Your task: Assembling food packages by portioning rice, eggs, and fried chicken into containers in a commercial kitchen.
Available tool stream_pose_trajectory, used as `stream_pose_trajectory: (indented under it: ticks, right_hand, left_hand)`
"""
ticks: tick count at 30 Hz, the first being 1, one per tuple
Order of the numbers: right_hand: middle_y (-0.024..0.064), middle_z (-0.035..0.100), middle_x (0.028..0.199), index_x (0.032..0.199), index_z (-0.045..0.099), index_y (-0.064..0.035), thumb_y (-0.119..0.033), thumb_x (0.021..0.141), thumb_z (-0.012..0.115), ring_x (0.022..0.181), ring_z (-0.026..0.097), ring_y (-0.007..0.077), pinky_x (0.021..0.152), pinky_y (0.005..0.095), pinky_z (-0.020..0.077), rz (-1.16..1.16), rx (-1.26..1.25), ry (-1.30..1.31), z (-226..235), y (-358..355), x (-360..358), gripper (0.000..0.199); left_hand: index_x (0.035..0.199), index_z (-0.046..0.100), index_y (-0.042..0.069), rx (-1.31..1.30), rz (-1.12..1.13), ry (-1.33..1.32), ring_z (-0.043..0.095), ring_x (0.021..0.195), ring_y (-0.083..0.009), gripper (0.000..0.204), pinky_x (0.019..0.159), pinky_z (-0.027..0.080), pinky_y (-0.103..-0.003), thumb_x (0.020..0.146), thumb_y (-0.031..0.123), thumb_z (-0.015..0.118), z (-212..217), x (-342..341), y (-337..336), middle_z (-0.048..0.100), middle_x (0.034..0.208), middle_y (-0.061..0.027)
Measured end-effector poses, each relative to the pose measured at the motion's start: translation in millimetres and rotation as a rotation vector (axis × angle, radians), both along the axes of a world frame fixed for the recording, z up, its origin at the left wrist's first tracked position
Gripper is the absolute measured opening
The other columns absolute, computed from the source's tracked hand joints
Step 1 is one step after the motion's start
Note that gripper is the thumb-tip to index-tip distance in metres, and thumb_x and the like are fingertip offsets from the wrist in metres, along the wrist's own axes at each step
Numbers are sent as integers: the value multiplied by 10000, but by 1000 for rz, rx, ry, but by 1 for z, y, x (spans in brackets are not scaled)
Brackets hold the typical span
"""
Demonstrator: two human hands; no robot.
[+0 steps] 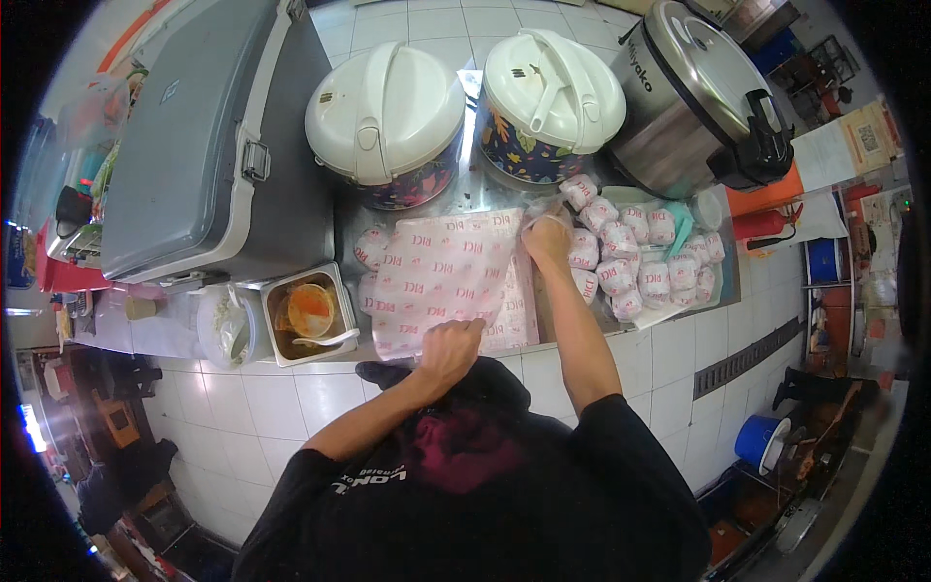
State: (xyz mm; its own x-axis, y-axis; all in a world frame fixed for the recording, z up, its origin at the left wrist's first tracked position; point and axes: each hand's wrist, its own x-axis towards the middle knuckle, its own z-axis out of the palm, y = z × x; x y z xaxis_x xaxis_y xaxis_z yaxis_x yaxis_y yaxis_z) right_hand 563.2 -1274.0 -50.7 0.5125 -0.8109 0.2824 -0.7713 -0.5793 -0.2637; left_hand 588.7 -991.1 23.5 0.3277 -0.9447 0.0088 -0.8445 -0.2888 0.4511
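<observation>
A stack of white wrapping paper (524, 308) with red print lies on the metal counter before me, its top sheet (427, 276) skewed to the left. At the near edge of that sheet, my left hand (451, 351) is closed, thumb and fingers pinching the paper. My right hand (548, 241) is curled by the stack's far right corner, with clear plastic about its fingers. What it holds, if anything, is hidden. Just right of it sit several wrapped rice bundles (618, 276) in the same printed paper, heaped on a tray. Two more bundles (370, 248) show left of the sheet.
Two white-lidded rice warmers (386, 112) (553, 92) and a large steel one (693, 97) line the back. A grey cooler box (199, 136) stands left. Near it are a steel pan (310, 315) with orange sauce and a clear tub (228, 325).
</observation>
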Motion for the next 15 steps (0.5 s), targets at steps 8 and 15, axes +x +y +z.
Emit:
stream_pose_trajectory:
  ticks: [8, 15]
  right_hand:
    - [288, 610, 1254, 1212, 595, 99, -319, 857, 672, 1172, 588, 424, 1019, 460, 460, 63, 404, 165, 29, -14, -1, 553]
    - [280, 649, 1170, 1143, 662, 38, -297, 839, 697, 1145, 611, 401, 959, 461, 494, -4, 380, 140, 15, -20, 4, 455]
  left_hand:
    - [1064, 584, -2, -792, 949, 833, 657, 815, -150, 207, 698, 544, -323, 981, 176, 648, 105, 14, 19, 663, 904, -81]
    - [1157, 519, -12, -757, 1413, 1640, 649, 955, -228, 279, 775, 554, -368, 964, 139, 653, -40, -6, 50, 627, 1096, -119]
